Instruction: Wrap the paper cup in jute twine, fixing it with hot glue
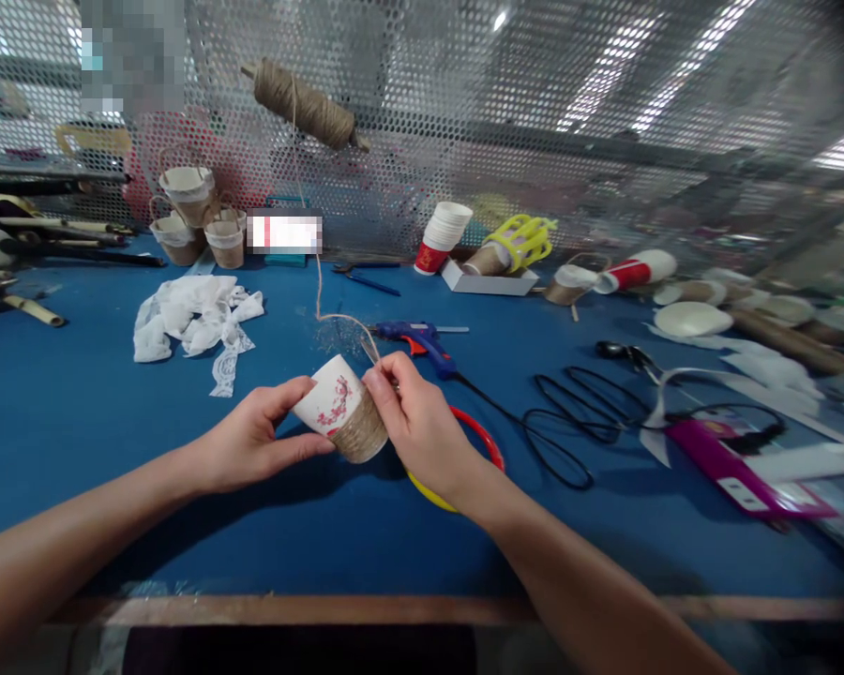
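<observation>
A white paper cup (329,397) with a pink blossom print is tilted in front of me, its lower half wrapped in brown twine (360,427). My left hand (271,433) is closed on the cup, thumb and fingers at its left side. On the other side, my right hand (418,412) pinches the loose twine close to the wrapped part. From there the strand climbs to a spool of twine (302,105) mounted at the mesh. A thin metallic piece shows near the right fingertips, too small to name. Just beyond the right hand lies a blue glue gun (414,336).
White lace (189,314) lies left on the blue table (203,534). Stacked cups (443,236), pliers (369,277) and twine-covered little baskets (225,239) stand or lie along the back. A black cable (555,412) coils at right. A red and yellow ring (489,439) is partly under my right wrist.
</observation>
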{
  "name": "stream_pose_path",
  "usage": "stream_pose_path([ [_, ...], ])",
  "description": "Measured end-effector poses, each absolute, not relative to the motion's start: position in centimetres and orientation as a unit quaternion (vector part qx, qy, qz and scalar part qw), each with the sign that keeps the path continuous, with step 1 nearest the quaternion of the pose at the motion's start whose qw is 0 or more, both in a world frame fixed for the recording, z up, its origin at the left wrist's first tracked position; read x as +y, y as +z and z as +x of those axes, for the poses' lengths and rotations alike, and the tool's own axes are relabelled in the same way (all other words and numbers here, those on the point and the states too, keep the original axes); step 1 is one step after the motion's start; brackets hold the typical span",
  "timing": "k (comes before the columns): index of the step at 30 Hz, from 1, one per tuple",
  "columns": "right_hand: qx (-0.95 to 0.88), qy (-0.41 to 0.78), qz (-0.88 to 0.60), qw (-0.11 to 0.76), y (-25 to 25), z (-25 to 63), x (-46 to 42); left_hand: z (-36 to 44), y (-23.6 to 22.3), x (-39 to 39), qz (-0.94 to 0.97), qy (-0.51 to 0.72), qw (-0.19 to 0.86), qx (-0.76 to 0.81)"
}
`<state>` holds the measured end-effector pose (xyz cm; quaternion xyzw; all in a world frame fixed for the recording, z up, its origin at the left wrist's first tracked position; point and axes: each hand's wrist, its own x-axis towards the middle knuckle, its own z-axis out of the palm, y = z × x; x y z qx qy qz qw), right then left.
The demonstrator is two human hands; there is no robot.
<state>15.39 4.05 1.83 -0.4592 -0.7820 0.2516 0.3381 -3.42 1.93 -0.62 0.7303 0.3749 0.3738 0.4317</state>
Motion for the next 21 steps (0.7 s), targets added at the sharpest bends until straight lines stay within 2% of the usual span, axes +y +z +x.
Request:
stream_pose_path([
  [6,-0.808,0.169,-0.442,0.351,1.2,15.4,4.3,-3.4,-0.2,2.1,0.759,0.326,0.402,0.395],
  [15,-0.869,0.0,-0.395,0.299,0.6,15.1,4.3,-2.0,0.3,2.4,0.615,0.379,0.543,0.428],
  [21,-0.875,-0.024,-0.388,0.288,0.1,14.8,4.2,-1.0,0.7,2.2,0.555,0.406,0.565,0.455],
])
